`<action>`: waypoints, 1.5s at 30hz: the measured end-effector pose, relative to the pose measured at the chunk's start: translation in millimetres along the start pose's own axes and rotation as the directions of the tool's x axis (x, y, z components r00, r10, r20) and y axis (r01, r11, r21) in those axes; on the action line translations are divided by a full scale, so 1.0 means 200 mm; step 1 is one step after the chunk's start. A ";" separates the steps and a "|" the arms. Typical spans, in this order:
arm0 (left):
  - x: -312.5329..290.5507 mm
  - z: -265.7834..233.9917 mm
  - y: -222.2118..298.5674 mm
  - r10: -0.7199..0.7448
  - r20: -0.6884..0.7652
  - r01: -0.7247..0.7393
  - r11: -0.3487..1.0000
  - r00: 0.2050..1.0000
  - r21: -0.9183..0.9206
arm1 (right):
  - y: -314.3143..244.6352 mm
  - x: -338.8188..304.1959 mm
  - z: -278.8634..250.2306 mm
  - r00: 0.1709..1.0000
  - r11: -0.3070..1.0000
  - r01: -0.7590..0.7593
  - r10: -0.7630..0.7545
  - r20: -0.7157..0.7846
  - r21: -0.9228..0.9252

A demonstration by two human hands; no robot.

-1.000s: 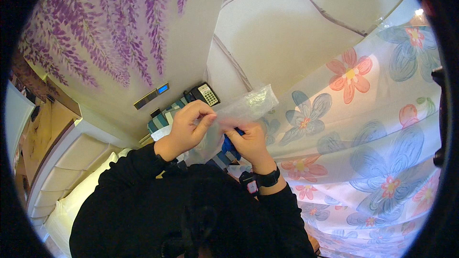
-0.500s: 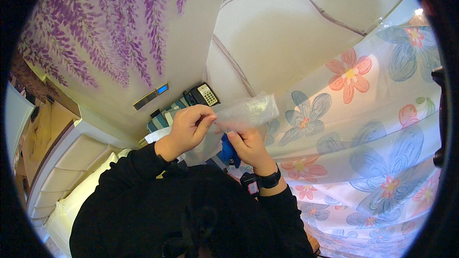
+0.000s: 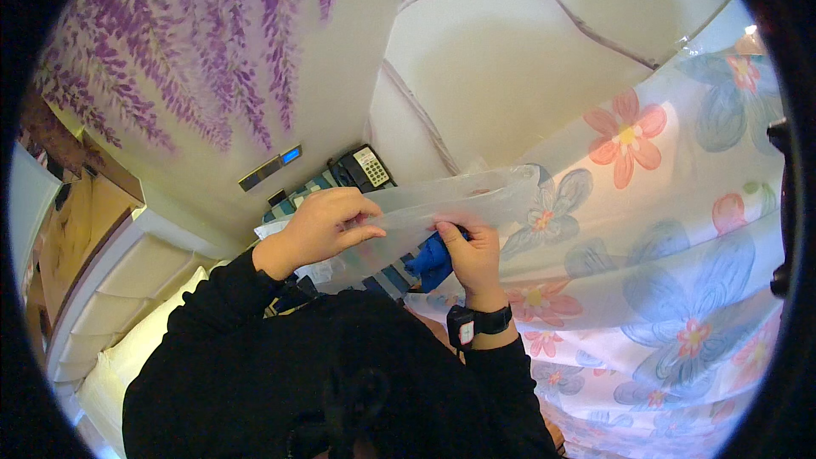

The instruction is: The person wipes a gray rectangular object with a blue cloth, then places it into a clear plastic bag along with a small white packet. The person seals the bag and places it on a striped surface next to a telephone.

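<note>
A translucent plastic bag [image 3: 399,214] spreads between my hands in front of my body. My right hand [image 3: 476,259] grips its right side, with the thumb pressed on top. Close by that thumb shows a crumpled blue item [image 3: 432,260], seemingly of soft fabric; whether it lies in the bag or behind it I cannot tell. At the left part of the bag is my left hand [image 3: 323,229], its thumb and forefinger apart with a gap between the tips. Its other fingers are partly hidden.
A black desk telephone [image 3: 364,168] stands beyond my hands on a blue-green patterned surface [image 3: 319,185]. A wall panel [image 3: 270,168] sits behind it. Flowered fabric [image 3: 629,246] hangs on the right. To the left are a padded headboard [image 3: 127,289] and a pale pillow [image 3: 136,340].
My right hand has moved right, drawing the bag wider, and more of the blue item shows. My left thumb and forefinger, pinched before, have come apart, and that hand has shifted slightly left.
</note>
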State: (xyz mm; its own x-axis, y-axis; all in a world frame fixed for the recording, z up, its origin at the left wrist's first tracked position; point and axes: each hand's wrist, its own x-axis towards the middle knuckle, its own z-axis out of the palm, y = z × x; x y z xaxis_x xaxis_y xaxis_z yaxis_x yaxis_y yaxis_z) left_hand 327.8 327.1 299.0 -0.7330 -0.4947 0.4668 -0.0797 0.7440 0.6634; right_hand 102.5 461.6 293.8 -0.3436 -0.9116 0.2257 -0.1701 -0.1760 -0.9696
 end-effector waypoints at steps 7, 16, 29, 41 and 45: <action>-0.02 -0.01 -0.02 0.023 -0.085 -0.020 0.999 0.996 0.037 | 0.03 0.01 -0.03 0.998 0.996 0.018 -0.014 -0.054 0.087; -0.04 -0.03 -0.07 0.016 -0.133 0.000 0.992 0.991 0.122 | 0.05 0.02 -0.05 0.983 0.987 -0.031 0.058 -0.175 0.155; -0.09 -0.05 -0.15 -0.041 -0.097 0.081 0.885 0.994 0.459 | -0.01 0.04 -0.08 0.987 0.999 0.047 -0.046 -0.155 0.003; 0.18 0.08 0.07 -0.107 -0.049 0.087 0.951 0.993 -0.296 | 0.02 0.05 0.06 0.909 0.826 0.365 -0.218 0.355 -0.430; 0.17 0.11 0.09 -0.042 -0.133 0.020 0.986 0.990 -0.164 | 0.01 0.04 0.02 0.907 0.802 0.387 -0.244 0.342 -0.454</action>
State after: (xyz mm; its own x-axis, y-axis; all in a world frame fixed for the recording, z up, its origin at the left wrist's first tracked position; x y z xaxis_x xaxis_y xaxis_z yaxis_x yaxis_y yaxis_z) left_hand 286.4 333.9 314.8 -0.6325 -0.5810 0.5123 0.0174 0.6506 0.7592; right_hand 103.1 453.1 292.8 0.0461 -0.9113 0.4091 -0.6889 -0.3256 -0.6477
